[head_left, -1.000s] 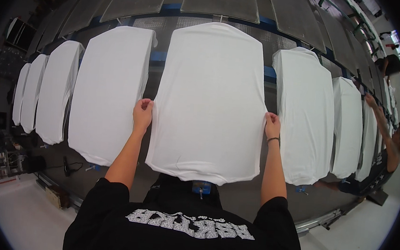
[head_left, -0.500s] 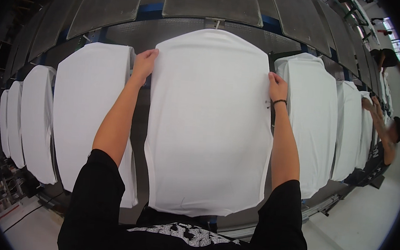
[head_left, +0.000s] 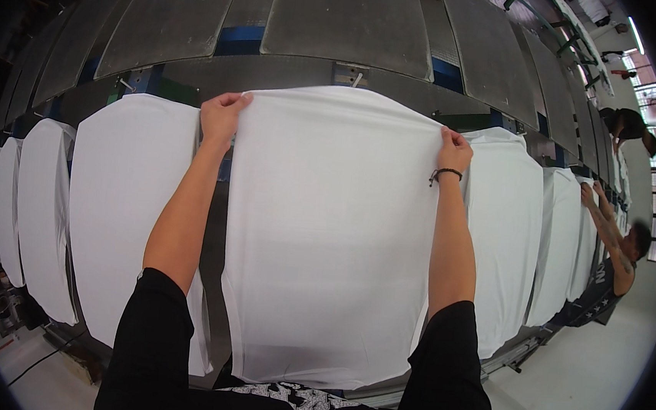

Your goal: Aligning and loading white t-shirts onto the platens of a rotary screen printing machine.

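In the head view a white garment [head_left: 329, 244] lies stretched over the platen in front of me, with creases along its top edge toward the right. My left hand [head_left: 223, 118] pinches the fabric near the top-left corner. My right hand [head_left: 454, 147], with a dark bracelet at the wrist, pinches it at the top-right corner. Both forearms reach up along the sides of the garment. Neighbouring platens to the left [head_left: 128, 205] and right [head_left: 501, 242] also carry white garments.
Grey bare platens [head_left: 346, 21] line the far side above blue metal supports. Several more covered platens curve away on both sides. A co-worker [head_left: 611, 281] at the right reaches toward a covered platen. A cable [head_left: 42, 364] runs at the lower left.
Both my hands have moved up the sides of the garment to its top corners, still gripping the fabric. The view has shifted, so the platens appear lower. The co-worker's arms have moved.
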`<state>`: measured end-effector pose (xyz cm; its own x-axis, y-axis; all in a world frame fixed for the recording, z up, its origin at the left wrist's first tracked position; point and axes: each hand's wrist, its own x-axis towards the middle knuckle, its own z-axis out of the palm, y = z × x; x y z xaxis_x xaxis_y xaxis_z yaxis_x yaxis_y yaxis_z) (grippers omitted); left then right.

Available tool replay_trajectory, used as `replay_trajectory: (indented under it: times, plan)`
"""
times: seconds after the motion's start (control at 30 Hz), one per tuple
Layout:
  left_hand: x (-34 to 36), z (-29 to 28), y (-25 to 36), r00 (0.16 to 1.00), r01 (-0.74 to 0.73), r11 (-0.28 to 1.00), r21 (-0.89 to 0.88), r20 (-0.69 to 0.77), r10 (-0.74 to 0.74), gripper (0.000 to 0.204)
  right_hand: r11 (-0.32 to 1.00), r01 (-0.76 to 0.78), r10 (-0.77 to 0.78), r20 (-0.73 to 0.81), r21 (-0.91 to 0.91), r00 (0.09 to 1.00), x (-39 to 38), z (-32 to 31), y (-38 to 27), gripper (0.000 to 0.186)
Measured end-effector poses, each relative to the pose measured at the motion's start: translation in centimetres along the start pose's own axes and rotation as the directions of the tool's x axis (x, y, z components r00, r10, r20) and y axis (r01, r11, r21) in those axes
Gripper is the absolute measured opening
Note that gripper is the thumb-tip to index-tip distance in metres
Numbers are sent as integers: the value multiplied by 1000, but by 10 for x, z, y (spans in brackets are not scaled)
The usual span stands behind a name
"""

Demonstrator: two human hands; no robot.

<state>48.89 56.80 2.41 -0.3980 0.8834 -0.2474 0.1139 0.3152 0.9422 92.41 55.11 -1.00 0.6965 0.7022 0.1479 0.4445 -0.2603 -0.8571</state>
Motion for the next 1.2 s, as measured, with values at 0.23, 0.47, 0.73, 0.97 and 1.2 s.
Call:
replay_trajectory:
  times: [0.23, 0.47, 0.73, 0.97, 1.2]
  plan:
    - [13, -4, -3, 995, -90, 990, 111, 47, 85, 25, 999, -45, 46, 60, -18, 997, 8, 6, 1, 28]
    - [3, -5, -9, 988, 7, 997, 76, 155, -18, 33, 954, 21, 50, 225, -300, 973, 8, -5, 16, 36]
    - [-157, -76, -62, 968, -245, 959, 144, 89, 234, 38, 969, 218, -174, 305, -114, 936, -121, -138, 65, 36]
    - [-417, -163, -115, 989, -104, 940, 325, 131, 64, 52, 973, 210, -150, 426, -96, 892, -291, -285, 59, 35]
    - [-477, -197, -137, 999, -26, 796, 605, 38, 3, 28, 975, 87, 15, 450, -206, 893, -370, -376, 107, 31]
